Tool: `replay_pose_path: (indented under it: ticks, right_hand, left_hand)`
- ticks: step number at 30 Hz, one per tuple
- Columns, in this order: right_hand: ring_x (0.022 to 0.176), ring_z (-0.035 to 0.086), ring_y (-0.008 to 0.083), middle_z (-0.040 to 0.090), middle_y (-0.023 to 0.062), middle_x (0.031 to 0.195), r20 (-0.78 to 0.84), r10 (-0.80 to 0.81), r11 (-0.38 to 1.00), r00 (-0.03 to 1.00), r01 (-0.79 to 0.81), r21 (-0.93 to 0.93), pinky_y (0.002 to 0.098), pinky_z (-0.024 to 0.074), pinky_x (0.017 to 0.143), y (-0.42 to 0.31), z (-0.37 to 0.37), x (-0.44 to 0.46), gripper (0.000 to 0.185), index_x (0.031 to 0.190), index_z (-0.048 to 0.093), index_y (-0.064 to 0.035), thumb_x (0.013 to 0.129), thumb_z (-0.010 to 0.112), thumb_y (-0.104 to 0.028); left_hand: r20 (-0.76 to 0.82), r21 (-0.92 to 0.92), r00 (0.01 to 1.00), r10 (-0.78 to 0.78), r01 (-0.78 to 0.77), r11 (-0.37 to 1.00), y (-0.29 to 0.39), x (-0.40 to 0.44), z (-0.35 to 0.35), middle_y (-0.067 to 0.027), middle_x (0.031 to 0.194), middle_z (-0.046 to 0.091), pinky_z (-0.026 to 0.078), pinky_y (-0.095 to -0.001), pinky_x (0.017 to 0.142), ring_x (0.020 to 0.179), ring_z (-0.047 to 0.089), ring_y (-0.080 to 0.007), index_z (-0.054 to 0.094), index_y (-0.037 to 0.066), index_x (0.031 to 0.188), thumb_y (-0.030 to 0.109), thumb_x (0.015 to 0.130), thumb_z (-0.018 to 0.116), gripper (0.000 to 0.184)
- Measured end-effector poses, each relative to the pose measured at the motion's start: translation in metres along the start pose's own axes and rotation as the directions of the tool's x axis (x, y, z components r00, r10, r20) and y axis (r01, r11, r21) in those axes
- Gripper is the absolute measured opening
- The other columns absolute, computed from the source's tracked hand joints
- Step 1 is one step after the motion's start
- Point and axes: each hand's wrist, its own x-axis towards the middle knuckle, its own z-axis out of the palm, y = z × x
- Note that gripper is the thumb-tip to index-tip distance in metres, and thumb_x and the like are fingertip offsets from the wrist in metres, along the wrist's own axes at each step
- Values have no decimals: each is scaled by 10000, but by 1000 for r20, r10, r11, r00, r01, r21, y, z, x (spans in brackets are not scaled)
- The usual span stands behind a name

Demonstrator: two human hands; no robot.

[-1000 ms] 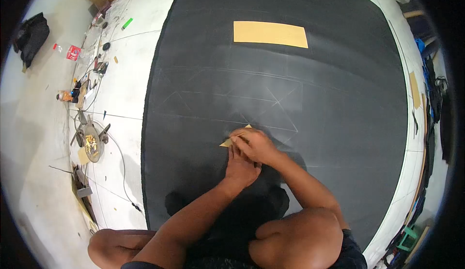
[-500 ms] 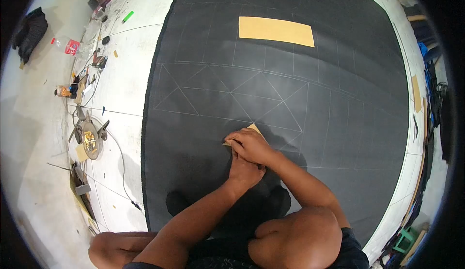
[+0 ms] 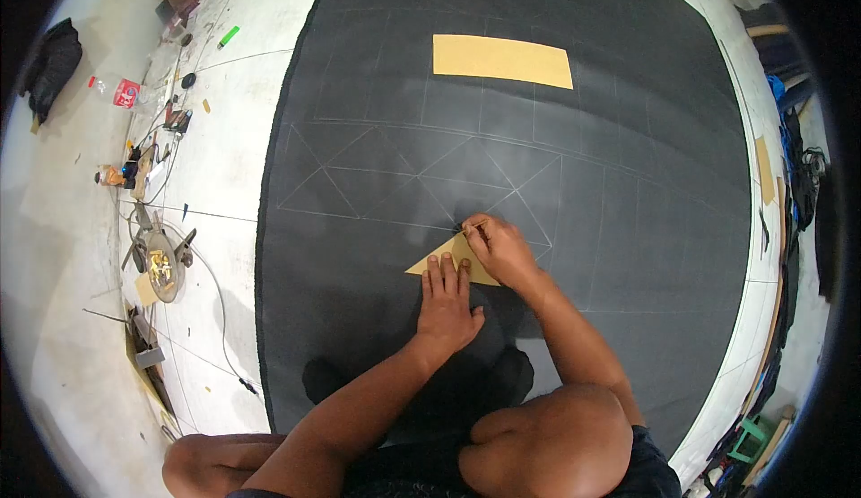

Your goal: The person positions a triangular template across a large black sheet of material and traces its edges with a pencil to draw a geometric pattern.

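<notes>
A tan triangular card template (image 3: 484,270) lies on a large dark fabric sheet (image 3: 359,319). Flat on the template, with fingers spread, my left hand (image 3: 447,305) presses its left part. The fingers of my right hand (image 3: 500,245) are pinched together at the template's top corner; whatever they hold is too small or hidden to name. Thin pale lines on the cloth form triangles and strips just beyond the hands. Farther up the cloth lies a tan rectangular card (image 3: 502,60).
White tiled floor borders the cloth on the left, with a green lighter (image 3: 229,37), a plastic bottle (image 3: 124,92), a cable (image 3: 221,305) and an oval dish of small butts (image 3: 163,265). A green stool (image 3: 750,439) stands at lower right.
My right hand has moved right and up, off my left hand, to the template's top corner. My left hand has opened flat, and more of the template shows.
</notes>
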Motion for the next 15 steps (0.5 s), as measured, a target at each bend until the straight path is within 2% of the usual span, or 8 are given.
replay_pose_path:
  ticks: [9, 12, 14, 15]
  right_hand:
    - [959, 683, 446, 720, 242, 1009, -105, 17, 999, 994, -21, -31, 510, 532, 875, 0, 7, -4, 230, 1069, 668, 1, 1014, 558, -193]
    - [947, 696, 423, 732, 205, 1014, -143, -68, 995, 987, 57, -82, 507, 540, 849, 6, 14, -7, 203, 1057, 679, -23, 1005, 569, -186]
    - [997, 703, 357, 746, 155, 1029, -98, -251, 952, 963, 227, -207, 489, 520, 894, 11, 20, -10, 207, 1078, 705, -52, 1003, 576, -195]
    - [997, 703, 357, 746, 155, 1029, -102, -252, 952, 962, 228, -207, 489, 520, 894, 8, 24, -10, 207, 1078, 705, -52, 1003, 576, -195]
  left_hand:
    - [-25, 5, 999, 23, -23, 1000, -2, -2, 0, -391, 1592, 217, 166, -622, 1235, 1503, 148, -593, 254, -75, 1582, 457, 930, 632, 923]
    - [-7, 25, 1000, 19, -19, 999, -3, 0, 1, -380, 1597, 227, 155, -617, 1239, 1503, 147, -594, 274, -76, 1578, 466, 933, 631, 915]
    - [17, 58, 1000, 11, -12, 998, -3, 0, 1, -368, 1600, 234, 155, -614, 1241, 1509, 148, -581, 287, -63, 1580, 470, 936, 630, 904]
    - [50, 81, 999, 4, -8, 997, -2, 0, 2, -357, 1602, 242, 154, -611, 1243, 1514, 149, -567, 300, -51, 1582, 473, 938, 629, 893]
